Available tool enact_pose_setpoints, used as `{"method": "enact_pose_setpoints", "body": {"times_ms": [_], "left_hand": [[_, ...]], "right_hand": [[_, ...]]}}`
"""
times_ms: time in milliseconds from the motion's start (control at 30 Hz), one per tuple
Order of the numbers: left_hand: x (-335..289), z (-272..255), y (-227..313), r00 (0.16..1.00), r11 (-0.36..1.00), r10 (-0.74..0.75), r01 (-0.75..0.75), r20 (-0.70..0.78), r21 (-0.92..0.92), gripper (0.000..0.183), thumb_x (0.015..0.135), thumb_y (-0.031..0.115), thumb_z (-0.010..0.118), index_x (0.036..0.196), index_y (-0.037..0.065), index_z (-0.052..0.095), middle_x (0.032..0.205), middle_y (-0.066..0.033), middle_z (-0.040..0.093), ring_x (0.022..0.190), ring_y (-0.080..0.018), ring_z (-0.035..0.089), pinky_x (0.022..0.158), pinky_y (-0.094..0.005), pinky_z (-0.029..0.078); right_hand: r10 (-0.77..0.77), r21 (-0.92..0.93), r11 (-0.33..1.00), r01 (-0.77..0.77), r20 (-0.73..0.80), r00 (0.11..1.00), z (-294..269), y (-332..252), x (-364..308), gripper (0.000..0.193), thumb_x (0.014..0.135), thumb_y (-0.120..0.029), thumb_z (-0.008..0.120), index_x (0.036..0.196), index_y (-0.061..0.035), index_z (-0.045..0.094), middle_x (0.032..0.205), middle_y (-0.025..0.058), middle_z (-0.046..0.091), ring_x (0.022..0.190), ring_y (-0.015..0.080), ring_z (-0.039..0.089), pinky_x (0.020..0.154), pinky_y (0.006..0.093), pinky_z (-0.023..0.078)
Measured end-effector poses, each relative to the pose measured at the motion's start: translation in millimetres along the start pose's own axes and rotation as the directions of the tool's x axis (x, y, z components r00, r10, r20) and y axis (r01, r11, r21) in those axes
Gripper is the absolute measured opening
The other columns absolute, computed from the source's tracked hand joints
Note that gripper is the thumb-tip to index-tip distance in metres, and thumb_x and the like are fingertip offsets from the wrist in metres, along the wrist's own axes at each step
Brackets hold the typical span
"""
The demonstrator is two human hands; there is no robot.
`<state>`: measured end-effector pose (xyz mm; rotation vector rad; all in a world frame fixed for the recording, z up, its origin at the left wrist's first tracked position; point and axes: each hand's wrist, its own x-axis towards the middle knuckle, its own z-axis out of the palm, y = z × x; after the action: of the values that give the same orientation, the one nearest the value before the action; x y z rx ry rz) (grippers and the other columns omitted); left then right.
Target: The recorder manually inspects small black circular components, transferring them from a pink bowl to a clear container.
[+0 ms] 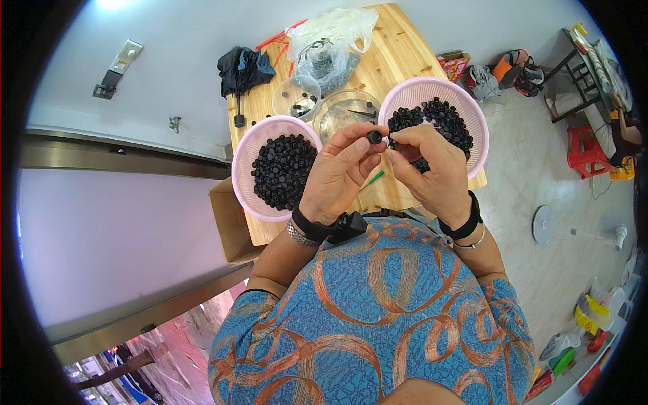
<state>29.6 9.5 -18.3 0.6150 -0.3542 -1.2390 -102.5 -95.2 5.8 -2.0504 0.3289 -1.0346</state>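
Above the wooden table (405, 50), my left hand (337, 172) grips a small black round cap (374, 137) between thumb and fingertips. My right hand (435, 162) comes up close against it, its thumb and forefinger pinched on a small dark piece that its fingers mostly cover. To the left stands a pink basket (240, 172) heaped with small black caps (282, 172). A second pink basket (480, 128), on the right and partly behind my right hand, holds more black pieces (445, 121). Below my hands lies a thin green tool (373, 179).
Beyond my hands are a round clear dish (327, 120) with a dark thin tool, a clear bowl (280, 101) with a few black pieces, and a plastic bag (331, 67). A dark folded umbrella (244, 71) lies at the left edge. A cardboard box (226, 223) stands below.
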Motion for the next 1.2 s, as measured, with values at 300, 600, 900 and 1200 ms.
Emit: {"method": "enact_pose_setpoints", "body": {"times_ms": [300, 600, 900, 1200], "left_hand": [[0, 3, -4, 1.0, 0.998, 0.024, -0.023, -0.02, 0.061, 0.025, 0.088, 0.002, 0.05, 0.113, 0.004, 0.051, 0.115, -0.0101, 0.055, 0.101, -0.0151, 0.055, 0.087, -0.0265, 0.046], [0, 12, -5, 0.995, 0.974, 0.097, -0.091, -0.02, 0.207, 0.021, 0.087, 0.002, 0.051, 0.108, 0.003, 0.054, 0.114, -0.0109, 0.056, 0.101, -0.0153, 0.054, 0.089, -0.0281, 0.045], [5, 10, -8, 0.995, 0.992, 0.065, -0.057, -0.07, 0.113, 0.02, 0.088, 0.004, 0.051, 0.108, 0.002, 0.054, 0.109, -0.0088, 0.058, 0.098, -0.0147, 0.057, 0.089, -0.0277, 0.046], [10, 3, -9, 0.994, 0.999, 0.014, -0.018, -0.109, -0.039, 0.024, 0.09, 0.008, 0.048, 0.113, 0.001, 0.048, 0.104, -0.0091, 0.057, 0.093, -0.0143, 0.058, 0.083, -0.0236, 0.051]], "right_hand": [[-0.034, -0.115, 0.993, 0.037, 0.03, 0.999, -1, 1, -1, 0.019, 0.073, -0.009, 0.066, 0.089, -0.005, 0.057, 0.077, 0.0068, 0.059, 0.062, 0.019, 0.061, 0.052, 0.027, 0.048], [-0.091, -0.273, 0.957, 0.098, 0.039, 0.995, -3, 2, -2, 0.019, 0.076, -0.013, 0.064, 0.091, -0.0068, 0.055, 0.078, 0.0061, 0.057, 0.066, 0.0238, 0.06, 0.052, 0.0309, 0.047], [-0.099, -0.32, 0.941, 0.107, 0.041, 0.994, -2, 0, 2, 0.016, 0.078, -0.014, 0.061, 0.091, -0.0069, 0.055, 0.077, 0.0061, 0.056, 0.068, 0.0219, 0.059, 0.053, 0.0296, 0.047], [-0.082, -0.273, 0.958, 0.084, 0.019, 0.996, -1, 7, 5, 0.017, 0.078, -0.014, 0.062, 0.092, -0.0067, 0.056, 0.079, 0.006, 0.057, 0.066, 0.0219, 0.059, 0.053, 0.0297, 0.047]]}}
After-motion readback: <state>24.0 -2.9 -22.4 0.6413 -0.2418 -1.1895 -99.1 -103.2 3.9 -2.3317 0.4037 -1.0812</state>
